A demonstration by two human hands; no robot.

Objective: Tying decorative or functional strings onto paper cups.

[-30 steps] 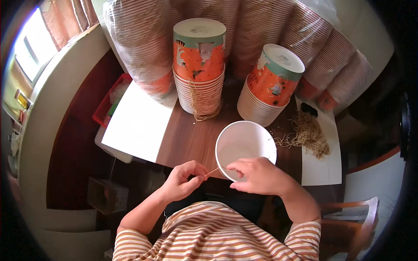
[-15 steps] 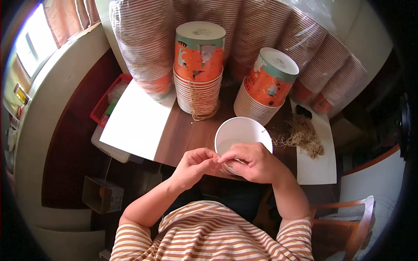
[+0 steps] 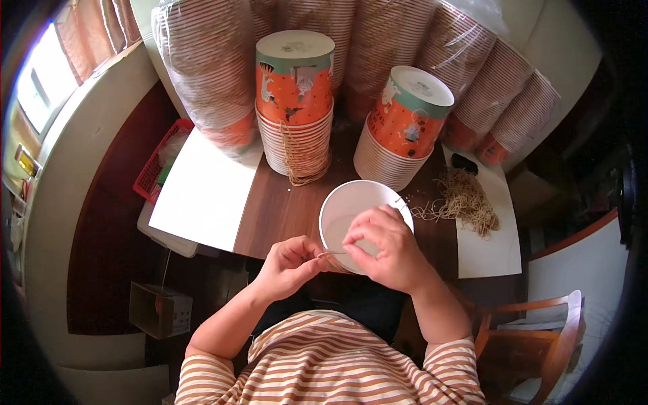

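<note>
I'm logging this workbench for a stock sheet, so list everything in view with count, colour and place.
Paper cup: one, white inside, table's near edge, under the hands.
String piece: one, tan, pinched at the cup's rim.
Open cup stacks: two, orange with pale green bases, mid-table.
Wrapped cup sleeves: several, orange and white striped, along the back.
String pile: one, tan, on the right sheet.
Paper sheets: two, white, left and right.
Basket: one, red, far left.
Chair: one, wooden, lower right.
Left hand: pinching the string.
Right hand: gripping the cup's rim.
</note>
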